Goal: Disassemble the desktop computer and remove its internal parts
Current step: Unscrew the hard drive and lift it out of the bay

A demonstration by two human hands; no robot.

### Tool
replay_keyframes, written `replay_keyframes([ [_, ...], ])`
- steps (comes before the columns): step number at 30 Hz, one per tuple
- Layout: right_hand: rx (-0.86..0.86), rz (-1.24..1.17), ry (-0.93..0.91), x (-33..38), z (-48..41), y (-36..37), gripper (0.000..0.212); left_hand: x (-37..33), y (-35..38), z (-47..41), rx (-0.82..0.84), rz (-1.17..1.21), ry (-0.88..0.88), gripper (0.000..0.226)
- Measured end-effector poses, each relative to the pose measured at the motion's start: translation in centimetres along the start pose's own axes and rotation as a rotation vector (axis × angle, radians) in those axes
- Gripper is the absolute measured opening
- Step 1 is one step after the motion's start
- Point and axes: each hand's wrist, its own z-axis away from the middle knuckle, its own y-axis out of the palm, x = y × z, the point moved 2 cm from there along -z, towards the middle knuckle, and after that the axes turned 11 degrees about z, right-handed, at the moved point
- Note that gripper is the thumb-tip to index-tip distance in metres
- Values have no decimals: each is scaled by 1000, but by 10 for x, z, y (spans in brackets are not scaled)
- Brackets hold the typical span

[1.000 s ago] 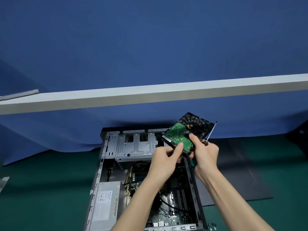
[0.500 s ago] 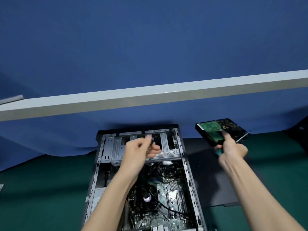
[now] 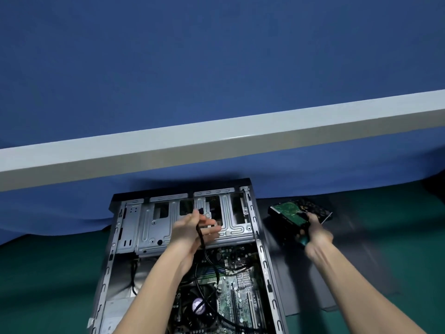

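Observation:
The open computer case (image 3: 265,261) lies on its side on the green table, its motherboard (image 3: 238,295) and CPU fan (image 3: 198,306) exposed. My right hand (image 3: 315,235) holds a hard drive (image 3: 296,210), green circuit board up, just above the dark side panel (image 3: 361,249) to the right of the case. The same hand also holds a screwdriver with a teal handle (image 3: 304,241). My left hand (image 3: 192,227) hovers over the silver drive cage (image 3: 166,225) and holds a black cable (image 3: 201,239) that runs down toward the motherboard.
A white beam (image 3: 216,143) crosses the view above the case in front of a blue cloth backdrop (image 3: 216,68). Green table surface (image 3: 48,273) lies left of the case. The power supply (image 3: 108,317) sits at the case's lower left.
My right hand has carried the hard drive away from the case, rightward and down to the side panel. My left hand let go of the drive and now holds a black cable over the drive cage.

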Motion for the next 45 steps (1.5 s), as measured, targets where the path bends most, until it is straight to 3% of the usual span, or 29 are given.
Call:
replay_keyframes([
  [3,34,-8,36,-7,-9,22,34,4,-3,-6,2,13,-9,30],
  [12,189,-110,57,-26,-14,60,26,7,-9,-9,15,34,-18,30],
  [19,227,51,160,-24,-20,54,20,10,-10,-10,7,42,-9,29],
  [29,318,77,301,-3,-17,28,19,2,-9,5,85,140,-66,27],
  [31,254,174,179,0,-4,25,12,-6,-9,14,144,139,-62,24],
  [33,181,358,-68,5,18,24,18,-18,-8,24,205,121,-52,24],
  [35,366,477,-284,10,58,28,34,-30,-7,36,265,93,-39,25],
  [38,865,655,-430,-1,129,34,58,-47,-5,54,342,74,3,27],
  [40,1063,778,-496,-20,168,38,55,-56,-4,65,385,123,42,28],
  [42,1118,810,-536,-42,196,43,48,-62,-6,72,409,201,67,32],
  [45,1056,776,-590,-62,215,46,34,-69,-15,77,402,279,106,42],
])
